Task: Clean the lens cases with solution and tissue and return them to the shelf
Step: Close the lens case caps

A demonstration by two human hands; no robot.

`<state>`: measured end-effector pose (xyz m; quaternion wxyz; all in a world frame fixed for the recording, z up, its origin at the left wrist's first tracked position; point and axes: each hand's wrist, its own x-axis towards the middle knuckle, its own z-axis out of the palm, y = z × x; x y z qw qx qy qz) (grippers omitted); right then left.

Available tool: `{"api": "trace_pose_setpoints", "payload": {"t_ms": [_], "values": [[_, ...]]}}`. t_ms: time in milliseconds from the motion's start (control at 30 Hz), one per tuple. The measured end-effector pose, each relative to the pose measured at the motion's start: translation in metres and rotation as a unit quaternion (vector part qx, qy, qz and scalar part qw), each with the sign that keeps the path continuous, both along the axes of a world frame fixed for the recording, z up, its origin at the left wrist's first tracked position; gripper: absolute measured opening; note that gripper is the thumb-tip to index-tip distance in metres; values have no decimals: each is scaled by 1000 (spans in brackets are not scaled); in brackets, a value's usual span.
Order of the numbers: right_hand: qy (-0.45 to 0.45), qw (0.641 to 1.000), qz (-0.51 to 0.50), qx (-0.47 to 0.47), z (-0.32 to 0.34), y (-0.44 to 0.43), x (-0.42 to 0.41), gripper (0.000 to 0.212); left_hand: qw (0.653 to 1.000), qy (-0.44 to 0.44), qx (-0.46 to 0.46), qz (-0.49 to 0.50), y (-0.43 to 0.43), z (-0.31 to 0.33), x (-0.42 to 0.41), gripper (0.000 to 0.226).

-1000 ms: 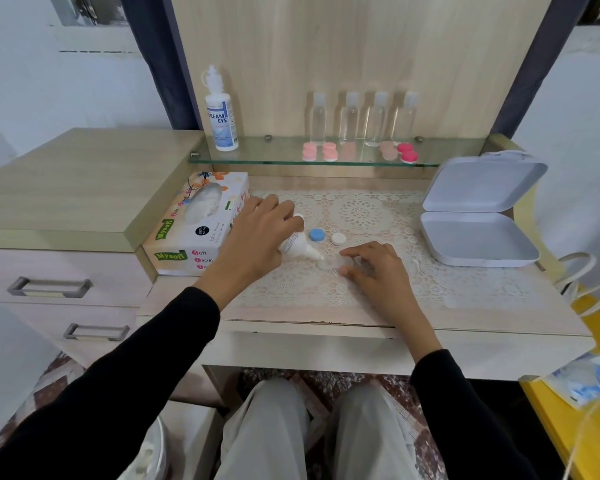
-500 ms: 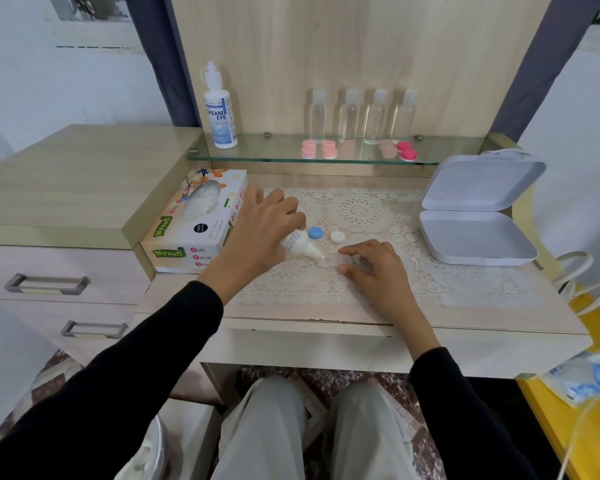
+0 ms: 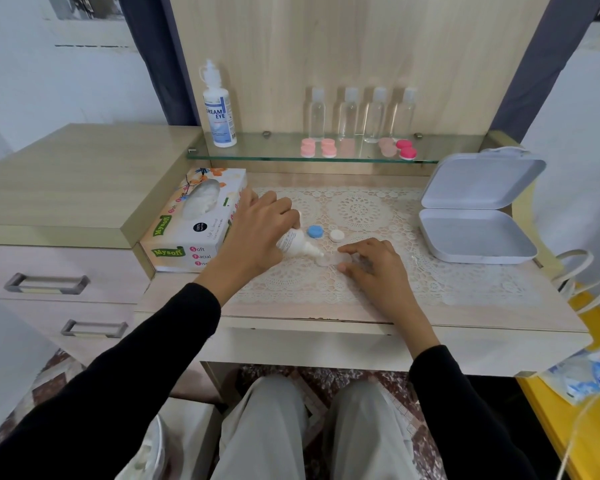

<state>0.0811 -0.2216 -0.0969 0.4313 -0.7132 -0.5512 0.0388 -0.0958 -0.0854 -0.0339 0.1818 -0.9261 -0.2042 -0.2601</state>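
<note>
Two hands at work mid-bench. Left hand [image 3: 257, 233]: fingers [image 3: 284, 210] curled round a small white bottle [image 3: 296, 242], gripping it. The bottle is tipped over, nozzle pointing down and to the right, with its tip right at the near-left edge of a clear lens case [image 3: 334, 260]; contact cannot be judged. Right hand [image 3: 378, 271]: forefinger and thumb bent in on either side of the lens case, pinching it flat against the lace mat [image 3: 361, 209].

Just behind the case, on the mat, lie two loose caps side by side and apart: blue cap [image 3: 315, 232] on the left, white cap [image 3: 336, 235] on the right.

Tissue box [image 3: 191, 230] stands left of the mat, a tissue showing in its slot; the left wrist lies close beside it. White hinged box [image 3: 475, 233] sits open at the right of the bench [image 3: 499, 306], lid up.

Above, on the glass shelf [image 3: 257, 154]: large solution bottle [image 3: 219, 109] upright at the left end, four clear bottles [image 3: 361, 112] in a row, pink lens cases [image 3: 321, 147] in front of them, and a darker pink pair [image 3: 406, 150] at the right.
</note>
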Motion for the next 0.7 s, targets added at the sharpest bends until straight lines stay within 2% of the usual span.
{"api": "trace_pose_setpoints", "payload": {"t_ms": [167,367,700], "values": [[2,1000,1,-3,0,0,0,25,998,-31,-47,21,3,-12,-9,43],[0,1000,-2,-6,0,0,0,26,994,-39,-93,41,-1,-12,-7,58],[-4,1000,-4,-11,1,1,0,28,1000,3,2,11,-14,-5,14,55]]}}
